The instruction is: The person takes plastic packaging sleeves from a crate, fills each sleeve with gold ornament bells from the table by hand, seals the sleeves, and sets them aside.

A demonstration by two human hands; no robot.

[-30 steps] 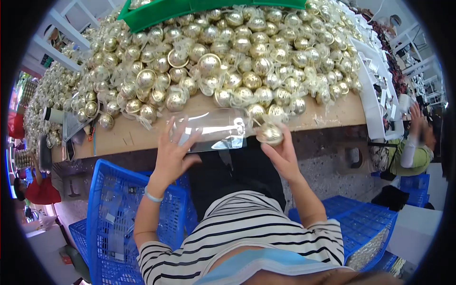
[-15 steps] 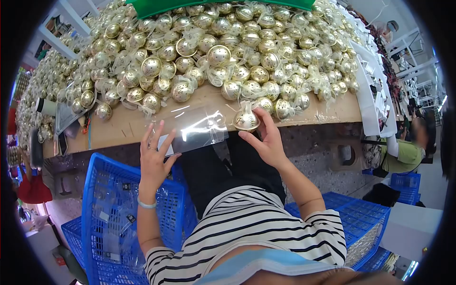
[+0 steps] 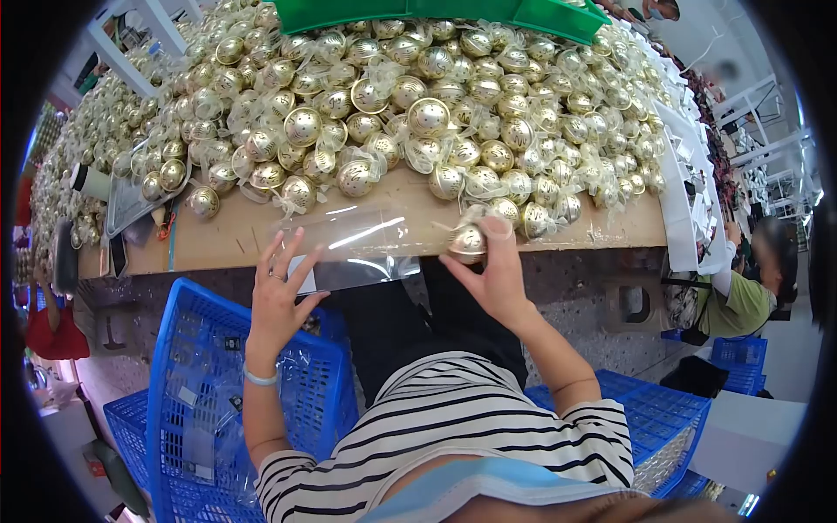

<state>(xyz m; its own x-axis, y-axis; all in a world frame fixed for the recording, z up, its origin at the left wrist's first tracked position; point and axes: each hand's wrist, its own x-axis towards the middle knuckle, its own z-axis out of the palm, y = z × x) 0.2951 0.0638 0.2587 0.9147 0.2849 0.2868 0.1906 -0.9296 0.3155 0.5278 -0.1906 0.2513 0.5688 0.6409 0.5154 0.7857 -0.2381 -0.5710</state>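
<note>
My right hand grips a shiny gold ball ornament at the table's front edge. Its dark markings are partly covered by my thumb and fingers, and a pale sheer ribbon shows at its top. A clear flat plastic bag lies to the left, partly over the edge. Resting on the bag's left end, my left hand has its fingers spread, beside a small white label. More gold ball ornaments with sheer ribbons are heaped just beyond both hands.
A green bin stands behind the heap. To the right is a white tray of small parts. Blue crates flank my legs, the left one holding clear bags with labels. Another person in a green top is at the right.
The ornament has tilted in my right hand, whose fingers now reach over its top. My left hand keeps its place on the bag. The whole view has shifted slightly.
</note>
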